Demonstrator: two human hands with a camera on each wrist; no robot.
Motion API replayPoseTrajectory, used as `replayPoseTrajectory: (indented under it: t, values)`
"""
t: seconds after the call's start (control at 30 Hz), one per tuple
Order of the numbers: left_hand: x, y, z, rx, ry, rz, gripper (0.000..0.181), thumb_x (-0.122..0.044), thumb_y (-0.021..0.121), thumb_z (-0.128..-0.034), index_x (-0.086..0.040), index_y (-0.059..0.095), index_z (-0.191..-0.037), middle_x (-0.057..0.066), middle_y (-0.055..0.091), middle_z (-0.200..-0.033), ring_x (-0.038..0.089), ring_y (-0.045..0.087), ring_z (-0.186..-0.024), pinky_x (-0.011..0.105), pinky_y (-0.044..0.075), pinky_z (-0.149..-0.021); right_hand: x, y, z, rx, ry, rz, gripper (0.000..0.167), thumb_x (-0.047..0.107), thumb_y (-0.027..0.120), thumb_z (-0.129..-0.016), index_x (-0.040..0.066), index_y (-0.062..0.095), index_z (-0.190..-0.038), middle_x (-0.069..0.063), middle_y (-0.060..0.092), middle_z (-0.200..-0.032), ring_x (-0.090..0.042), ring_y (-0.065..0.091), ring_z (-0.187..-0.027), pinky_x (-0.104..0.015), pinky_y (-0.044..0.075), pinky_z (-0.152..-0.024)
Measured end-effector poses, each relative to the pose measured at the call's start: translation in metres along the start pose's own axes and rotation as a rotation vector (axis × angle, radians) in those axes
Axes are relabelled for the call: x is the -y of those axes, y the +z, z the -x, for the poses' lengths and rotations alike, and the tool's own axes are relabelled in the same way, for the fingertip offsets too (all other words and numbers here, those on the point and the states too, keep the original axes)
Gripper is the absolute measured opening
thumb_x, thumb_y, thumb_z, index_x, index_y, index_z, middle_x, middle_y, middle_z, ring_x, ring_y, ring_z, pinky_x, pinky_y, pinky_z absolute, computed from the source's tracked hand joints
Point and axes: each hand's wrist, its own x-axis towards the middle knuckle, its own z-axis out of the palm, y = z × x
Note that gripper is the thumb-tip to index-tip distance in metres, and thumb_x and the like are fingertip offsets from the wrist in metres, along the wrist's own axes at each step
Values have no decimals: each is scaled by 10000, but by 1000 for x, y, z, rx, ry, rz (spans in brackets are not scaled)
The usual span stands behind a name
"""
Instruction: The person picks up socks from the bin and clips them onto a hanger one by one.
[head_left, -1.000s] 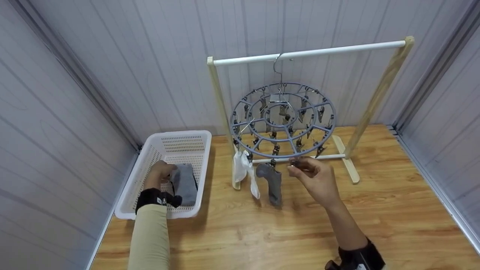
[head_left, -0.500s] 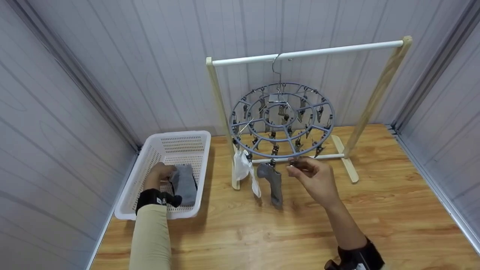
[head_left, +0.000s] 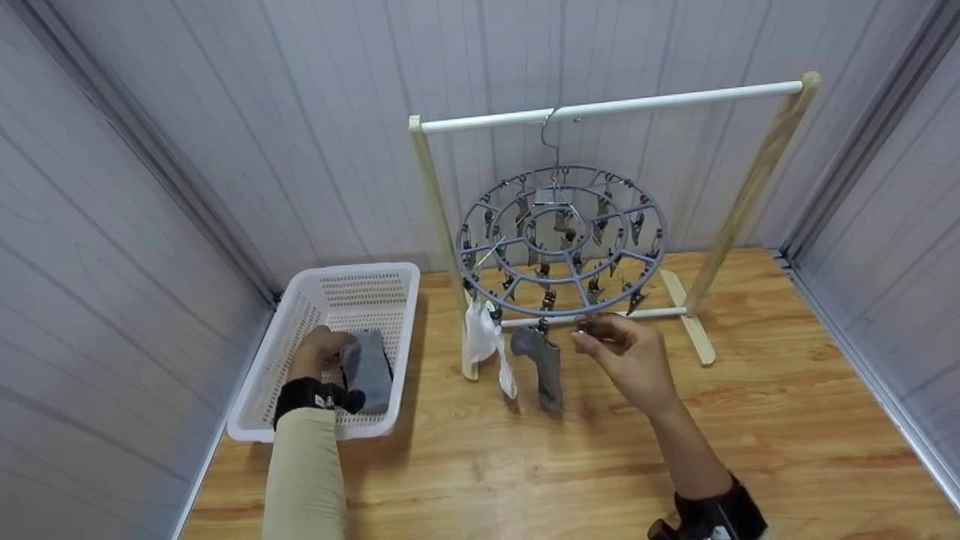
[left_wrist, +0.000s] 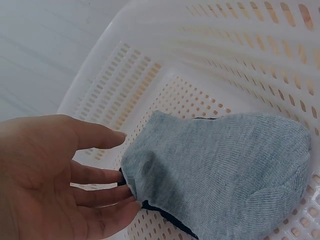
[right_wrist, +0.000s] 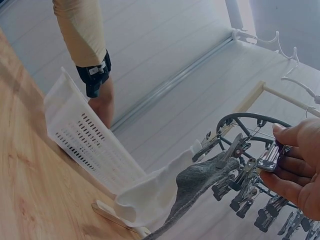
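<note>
My left hand is inside the white basket. In the left wrist view its fingers extend to the edge of a light grey sock, fingertips touching the cuff and thumb held apart. Something dark shows beneath that sock. Between thumb and fingers, my right hand pinches a metal clip at the front of the round hanger. Left of it, a dark grey sock hangs from another clip. Further left hangs white sock-like fabric.
The hanger hooks over the white bar of a wooden-legged rack. Several other clips dangle from its rings. Panelled walls enclose the wooden tabletop at the back and sides.
Both hands keep nearly the same places, left at the grey sock and right on the clip. The hanging socks sway slightly, and the head view shifts a little.
</note>
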Motion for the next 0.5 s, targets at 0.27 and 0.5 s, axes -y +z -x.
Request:
replayPoseTrajectory:
  t: [0.27,0.5]
  values:
    - [1,1,4,-2,-25,-16,504,-203,593,-1018,152,472,-1355,169,541,-1101,262,577,-934,448,553,-943,-1,-1,0,10,-27,6,180,53,796,-947,68,801,-1126,-95,780,-1005,-232,759,-873,-361,644,-785]
    - [2,-1,1,8,-15,15,364,-203,719,-962,-140,426,-755,-9,471,-664,134,513,-622,336,496,-677,-2,-2,-1,5,-22,7,175,61,802,-943,59,800,-1118,-92,778,-995,-237,760,-871,-361,644,-783]
